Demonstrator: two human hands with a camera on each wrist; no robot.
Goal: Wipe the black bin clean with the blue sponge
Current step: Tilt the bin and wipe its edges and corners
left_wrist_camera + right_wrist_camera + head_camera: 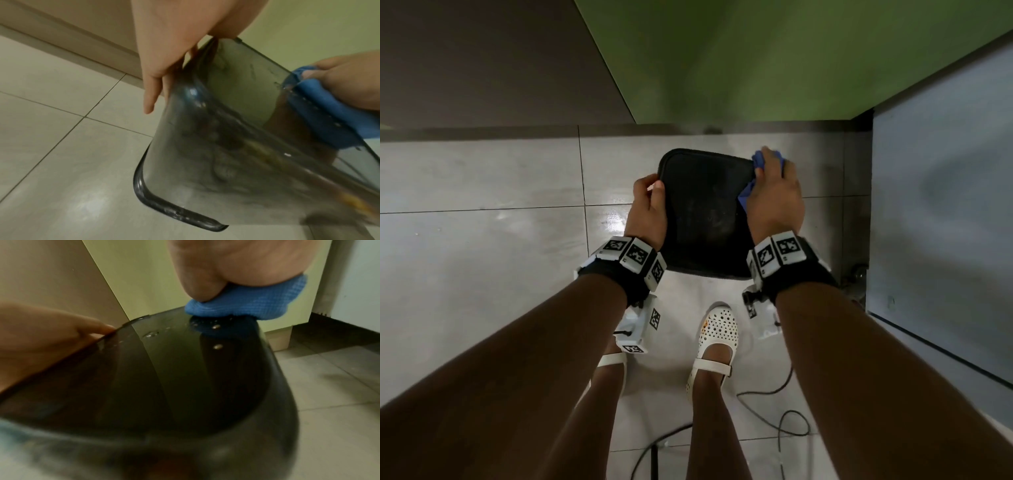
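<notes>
The black bin (705, 212) is held above the tiled floor, its open top facing me. My left hand (649, 202) grips its left rim, thumb inside and fingers down the outer wall (152, 97). My right hand (774, 192) holds the blue sponge (758, 161) and presses it on the bin's far right corner. In the right wrist view the blue sponge (246, 308) sits on the rim, with water drops on the wall of the bin (185, 386) below it. The left wrist view shows the smoky, smeared bin (205, 162) and the blue sponge (329, 116) folded over its rim.
My feet in white perforated shoes (717, 329) stand just below the bin. Black cables (784, 407) loop on the floor tiles behind them. A green cupboard front (756, 61) stands ahead, a brown one (482, 61) to the left, and a grey-blue panel (941, 205) on the right.
</notes>
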